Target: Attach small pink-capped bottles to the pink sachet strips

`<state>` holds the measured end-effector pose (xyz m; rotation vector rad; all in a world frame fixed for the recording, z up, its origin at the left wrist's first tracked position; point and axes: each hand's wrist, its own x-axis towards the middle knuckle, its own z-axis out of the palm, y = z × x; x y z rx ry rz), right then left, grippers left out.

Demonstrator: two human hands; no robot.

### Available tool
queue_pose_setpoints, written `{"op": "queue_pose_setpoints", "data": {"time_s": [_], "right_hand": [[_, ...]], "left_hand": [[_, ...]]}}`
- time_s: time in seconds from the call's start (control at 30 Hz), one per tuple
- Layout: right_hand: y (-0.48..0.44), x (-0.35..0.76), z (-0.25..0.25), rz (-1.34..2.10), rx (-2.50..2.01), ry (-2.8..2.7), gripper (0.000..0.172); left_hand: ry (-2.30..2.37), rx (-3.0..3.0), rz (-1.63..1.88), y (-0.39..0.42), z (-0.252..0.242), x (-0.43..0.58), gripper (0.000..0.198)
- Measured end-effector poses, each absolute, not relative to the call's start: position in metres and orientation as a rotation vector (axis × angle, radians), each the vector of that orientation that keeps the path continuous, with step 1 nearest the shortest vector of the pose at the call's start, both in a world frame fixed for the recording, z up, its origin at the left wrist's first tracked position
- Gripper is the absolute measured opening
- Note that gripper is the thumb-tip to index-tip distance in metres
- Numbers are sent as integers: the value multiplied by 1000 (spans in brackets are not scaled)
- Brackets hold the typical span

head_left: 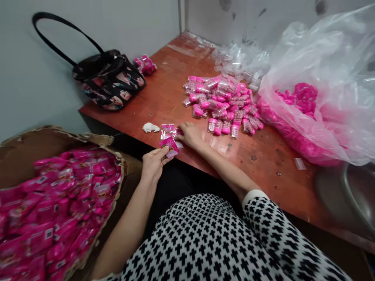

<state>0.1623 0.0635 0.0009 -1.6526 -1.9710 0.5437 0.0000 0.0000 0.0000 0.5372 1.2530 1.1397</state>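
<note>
- Left hand (pixel 154 162): thumb and fingertips pinched together.
- Left forearm (pixel 124 220): bare, slanting forward and inward.
- Right hand (pixel 191 134): back uppermost, fingers slightly bent, pointing left.
- Right forearm (pixel 228 168): bare, angled forward and leftward.

We hold one small pink printed sachet (pixel 169 145) at an angle; pink-and-white sachets (pixel 168 130) lie just beyond it.

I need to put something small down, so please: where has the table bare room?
One bare patch of table lies between the floral handbag and the pink-capped bottles. Another lies in front of the bottles, between the right forearm and the plastic bag. It is crowded beside the right hand, with packets, and at the back right, with clear containers.
</note>
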Motion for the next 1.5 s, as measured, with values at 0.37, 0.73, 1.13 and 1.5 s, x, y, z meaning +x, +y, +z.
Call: {"op": "queue_pose_setpoints", "data": {"time_s": [0.37,0.73,1.13,1.5], "right_hand": [[31,286,38,36,-1812,-2310,37],[28,310,36,-39,-1957,-2395,32],[-68,169,24,1222,-1377,-1116,29],[-66,161,16,1290,-1326,-1069,27]], "left_hand": [[1164,298,1113,-6,7,11,9],[1051,82,1174,-11,9,34,20],[914,-136,1235,-12,16,47,10],[866,77,1251,-17,12,44,25]]}}
